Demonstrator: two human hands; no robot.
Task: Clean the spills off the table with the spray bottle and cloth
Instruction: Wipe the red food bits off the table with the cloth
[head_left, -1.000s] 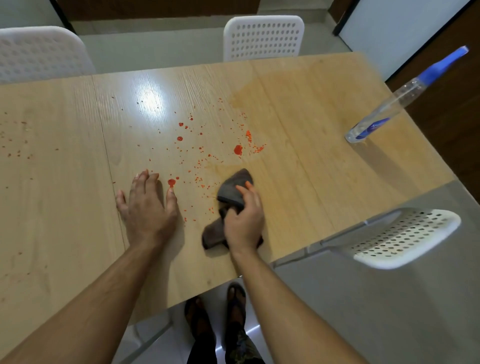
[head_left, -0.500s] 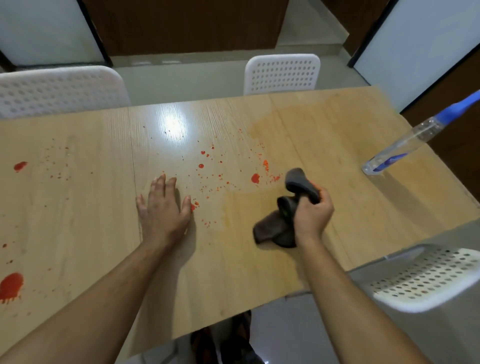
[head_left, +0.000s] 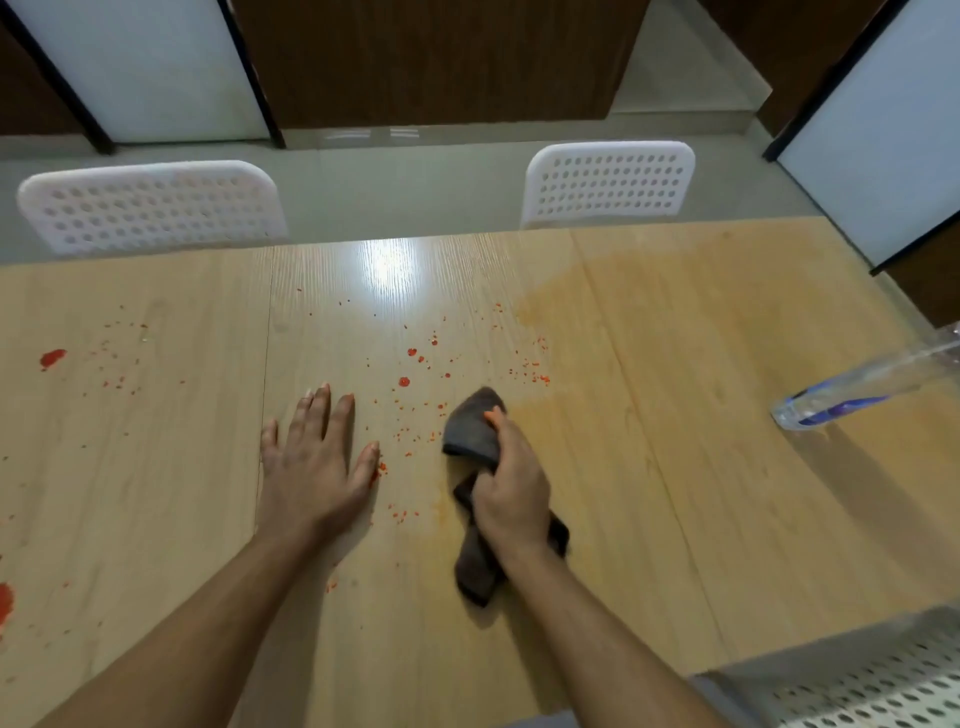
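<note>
Right hand (head_left: 511, 499) grips dark cloth (head_left: 472, 426) on table (head_left: 675, 493); left hand (head_left: 314, 467) lies flat, fingers spread, beside red spills (head_left: 410, 382). Bottle (head_left: 862, 392) stands at far rt.

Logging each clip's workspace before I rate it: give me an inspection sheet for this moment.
Surface: wooden table, red splatters across the middle and left, a darker damp-looking patch on the right.
Job's things: dark cloth on the table under the right hand; clear spray bottle with blue label near the right edge, cut off by the frame.
Clutter: nothing seen.
Hands: left hand flat on the table, fingers straight; right hand grips the cloth.
Cables: nothing seen.
Surroundings: white perforated chairs behind and at lower right; pale floor, dark wood panels.
</note>
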